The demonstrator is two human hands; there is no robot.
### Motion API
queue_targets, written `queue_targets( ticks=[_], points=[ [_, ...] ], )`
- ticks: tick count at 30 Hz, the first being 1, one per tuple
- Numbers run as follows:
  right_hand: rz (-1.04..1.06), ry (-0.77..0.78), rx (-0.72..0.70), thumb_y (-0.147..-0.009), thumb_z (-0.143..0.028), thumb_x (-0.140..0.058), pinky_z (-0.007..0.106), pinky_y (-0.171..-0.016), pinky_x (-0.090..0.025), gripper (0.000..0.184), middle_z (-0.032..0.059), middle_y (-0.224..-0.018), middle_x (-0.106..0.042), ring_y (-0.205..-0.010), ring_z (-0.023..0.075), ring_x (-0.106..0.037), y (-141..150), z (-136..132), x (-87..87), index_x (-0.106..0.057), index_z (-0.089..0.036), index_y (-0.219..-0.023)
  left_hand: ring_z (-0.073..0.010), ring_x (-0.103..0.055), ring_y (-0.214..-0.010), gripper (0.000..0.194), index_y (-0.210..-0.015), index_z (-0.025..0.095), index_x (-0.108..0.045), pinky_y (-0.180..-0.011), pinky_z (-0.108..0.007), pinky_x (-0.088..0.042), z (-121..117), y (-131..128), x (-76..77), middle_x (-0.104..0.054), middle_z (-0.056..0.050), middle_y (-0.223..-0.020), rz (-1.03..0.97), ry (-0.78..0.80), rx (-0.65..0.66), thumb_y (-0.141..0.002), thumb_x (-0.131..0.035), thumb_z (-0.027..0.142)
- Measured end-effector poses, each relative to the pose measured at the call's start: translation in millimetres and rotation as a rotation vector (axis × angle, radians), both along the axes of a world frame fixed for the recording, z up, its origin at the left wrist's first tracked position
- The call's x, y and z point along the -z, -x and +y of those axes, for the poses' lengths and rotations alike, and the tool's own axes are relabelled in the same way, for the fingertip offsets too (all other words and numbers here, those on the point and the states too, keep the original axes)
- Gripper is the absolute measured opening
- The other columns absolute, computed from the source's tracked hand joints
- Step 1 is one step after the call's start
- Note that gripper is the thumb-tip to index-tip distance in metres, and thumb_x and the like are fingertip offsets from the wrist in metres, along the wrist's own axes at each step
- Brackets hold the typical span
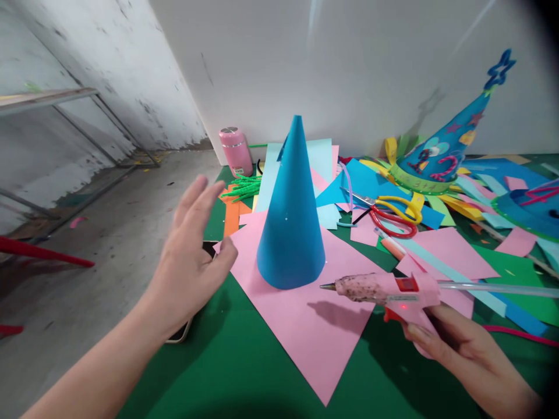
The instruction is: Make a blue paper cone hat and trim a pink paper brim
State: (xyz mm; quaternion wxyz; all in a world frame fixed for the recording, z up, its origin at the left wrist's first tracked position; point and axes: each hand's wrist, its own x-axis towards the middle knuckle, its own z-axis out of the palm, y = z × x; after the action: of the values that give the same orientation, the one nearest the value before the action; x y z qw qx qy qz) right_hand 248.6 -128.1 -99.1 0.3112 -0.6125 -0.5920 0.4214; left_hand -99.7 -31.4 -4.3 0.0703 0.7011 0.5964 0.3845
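Observation:
A plain blue paper cone (292, 227) stands upright on a pink sheet of paper (323, 355) in the middle of the head view. My left hand (192, 262) is raised to the left of the cone, apart from it, fingers spread and holding nothing. Under that hand a phone (181, 334) lies mostly hidden. In my right hand (463, 355) is a pink hot glue gun (388, 289), gripped by its handle. Its nozzle points left, close to the cone's lower right edge. A clear glue stick (493, 286) sticks out of the gun's back, and a small red light glows on its side.
Red and yellow scissors (388, 212) lie among paper scraps on the green table (244, 378). A decorated party hat (445, 145) stands at the back right, another blue hat (533, 203) at the edge. Green pipe cleaners (244, 187) and a pink flask (236, 152) sit behind.

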Motion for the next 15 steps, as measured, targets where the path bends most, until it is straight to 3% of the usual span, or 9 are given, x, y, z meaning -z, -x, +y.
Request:
queue_targets(
  ticks=[1, 2, 4, 5, 7, 9, 11, 13, 15],
  points=[
    [-0.005, -0.004, -0.003, -0.079, -0.041, -0.064, 0.021, -0.052, -0.055, 0.029, 0.0029, -0.083, -0.07, -0.068, 0.0176, -0.065, 1, 0, -0.9, -0.069, -0.023, -0.102, -0.0282, -0.045, -0.128, 0.038, -0.115, 0.029, -0.059, -0.1, -0.036, -0.04, 2, 2, 0.0, -0.05, 0.001, -0.139, 0.051, -0.036, -0.028, -0.077, -0.063, 0.034],
    [-0.007, -0.006, -0.008, -0.08, -0.042, -0.063, 0.021, -0.052, -0.055, 0.029, 0.003, -0.083, -0.07, -0.068, 0.0175, -0.065, 3, 0, -1.8, -0.068, -0.023, -0.102, -0.0278, -0.054, -0.117, 0.022, -0.094, 0.027, -0.065, -0.094, -0.036, -0.042, 4, 5, 0.1, -0.062, -0.001, -0.12, 0.087, -0.056, -0.075, -0.078, -0.062, 0.041],
    [-0.01, -0.006, -0.02, -0.082, -0.043, -0.061, 0.021, -0.052, -0.055, 0.03, 0.003, -0.084, -0.069, -0.068, 0.0173, -0.065, 6, 0, -3.4, -0.067, -0.023, -0.104, -0.0229, -0.064, -0.087, 0.035, -0.058, 0.024, -0.055, -0.079, -0.035, -0.045, 7, 9, -0.3, -0.063, -0.001, -0.075, 0.092, -0.073, -0.166, -0.084, -0.052, 0.047],
    [-0.015, -0.003, -0.026, -0.082, -0.043, -0.06, 0.021, -0.053, -0.055, 0.031, 0.0032, -0.085, -0.069, -0.069, 0.0174, -0.065, 8, 0, -4.0, -0.066, -0.023, -0.105, -0.0214, -0.064, -0.083, 0.038, -0.056, 0.024, -0.054, -0.077, -0.034, -0.045, 9, 9, -1.1, -0.061, 0.0, -0.07, 0.078, -0.074, -0.157, -0.085, -0.05, 0.046],
    [-0.042, -0.005, -0.037, -0.083, -0.044, -0.059, 0.021, -0.054, -0.055, 0.03, 0.003, -0.083, -0.069, -0.068, 0.0173, -0.066, 11, 1, -5.3, -0.066, -0.023, -0.104, -0.0232, -0.061, -0.1, 0.021, -0.085, 0.026, -0.066, -0.089, -0.034, -0.045, 12, 4, -4.2, -0.066, 0.001, -0.097, 0.001, -0.082, -0.002, -0.08, -0.058, 0.045],
    [-0.099, -0.028, -0.051, -0.083, -0.043, -0.059, 0.021, -0.056, -0.056, 0.029, 0.0035, -0.085, -0.069, -0.069, 0.0173, -0.066, 13, 2, -6.7, -0.066, -0.022, -0.102, -0.0273, -0.046, -0.128, 0.071, -0.13, 0.03, -0.049, -0.107, -0.036, -0.036, 17, -9, -9.0, -0.051, 0.0, -0.136, -0.143, -0.062, 0.248, -0.065, -0.075, 0.044],
    [-0.177, -0.093, -0.043, -0.083, -0.043, -0.059, 0.022, -0.063, -0.057, 0.03, 0.0046, -0.095, -0.07, -0.079, 0.0188, -0.067, 14, 3, -8.8, -0.066, -0.023, -0.106, -0.0303, -0.038, -0.135, 0.094, -0.137, 0.03, -0.039, -0.111, -0.039, -0.034, 25, -27, -14.9, -0.044, -0.002, -0.144, -0.308, -0.002, 0.379, -0.055, -0.083, 0.043],
    [-0.244, -0.171, -0.014, -0.079, -0.043, -0.064, 0.026, -0.071, -0.057, 0.035, 0.0043, -0.1, -0.07, -0.088, 0.0217, -0.067, 14, 3, -11.6, -0.065, -0.025, -0.11, -0.0306, -0.041, -0.133, 0.099, -0.138, 0.029, -0.038, -0.108, -0.038, -0.038, 35, -46, -20.7, -0.047, -0.003, -0.141, -0.389, 0.066, 0.429, -0.051, -0.085, 0.04],
    [-0.247, -0.225, 0.071, -0.071, -0.044, -0.07, 0.03, -0.074, -0.058, 0.039, 0.0031, -0.092, -0.072, -0.087, 0.0242, -0.068, 11, 4, -16.0, -0.068, -0.026, -0.106, -0.0309, -0.048, -0.128, 0.092, -0.133, 0.026, -0.046, -0.101, -0.036, -0.045, 43, -61, -24.8, -0.054, -0.004, -0.134, -0.439, 0.103, 0.416, -0.051, -0.085, 0.037]
  ],
)
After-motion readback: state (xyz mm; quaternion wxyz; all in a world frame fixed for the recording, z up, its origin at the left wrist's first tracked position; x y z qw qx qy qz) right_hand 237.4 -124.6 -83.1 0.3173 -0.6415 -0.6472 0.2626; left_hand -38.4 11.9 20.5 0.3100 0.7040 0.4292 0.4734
